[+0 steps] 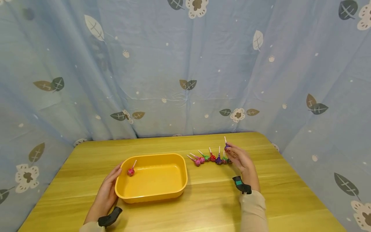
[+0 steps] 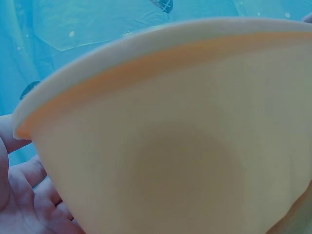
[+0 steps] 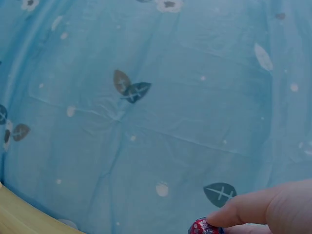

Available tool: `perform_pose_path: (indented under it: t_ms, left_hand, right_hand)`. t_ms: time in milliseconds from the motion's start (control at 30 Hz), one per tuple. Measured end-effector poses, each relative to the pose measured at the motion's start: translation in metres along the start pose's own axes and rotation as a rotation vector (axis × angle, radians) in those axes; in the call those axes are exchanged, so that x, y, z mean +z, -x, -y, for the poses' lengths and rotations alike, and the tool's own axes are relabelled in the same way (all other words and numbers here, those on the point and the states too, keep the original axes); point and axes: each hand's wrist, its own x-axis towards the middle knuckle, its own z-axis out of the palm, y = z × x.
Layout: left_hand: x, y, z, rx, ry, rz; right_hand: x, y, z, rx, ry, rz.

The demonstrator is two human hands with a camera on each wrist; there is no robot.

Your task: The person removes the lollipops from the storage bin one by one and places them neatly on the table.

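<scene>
A yellow plastic tray [image 1: 156, 193] sits on the table, with a pink lollipop [image 1: 131, 171] lying in its left end, stick pointing up. My left hand [image 1: 108, 187] grips the tray's left end at the rim; the left wrist view shows its pale outer wall [image 2: 170, 146] close up, with fingers behind its edge. To the right, my right hand [image 1: 242, 162] pinches a purple lollipop [image 1: 227, 147] by its candy head, stick upward. In the right wrist view only the wrapped head [image 3: 204, 226] shows, under a fingertip.
Right of the tray runs a row of lollipops: pink [image 1: 197, 162], green [image 1: 206, 158], red [image 1: 213, 158] and purple [image 1: 218, 160] among them. The right hand partly covers the row's end. A patterned blue curtain [image 1: 185, 64] hangs behind the wooden table [image 1: 203, 206].
</scene>
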Motion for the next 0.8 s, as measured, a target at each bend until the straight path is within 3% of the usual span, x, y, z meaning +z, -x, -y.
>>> perform_pose_path:
  t_ms: [400, 633, 800]
  left_hand:
    - [0.0, -0.001, -0.001, -0.018, 0.007, -0.008]
    - [-0.001, -0.002, 0.001, -0.008, -0.021, -0.024]
    - [-0.002, -0.002, 0.002, -0.007, -0.027, -0.021]
  right_hand:
    - [-0.021, 0.01, 0.001, 0.045, -0.094, -0.181]
    - [-0.031, 0.016, -0.005, 0.067, -0.014, -0.279]
    - [-0.036, 0.011, -0.013, 0.028, 0.037, -0.324]
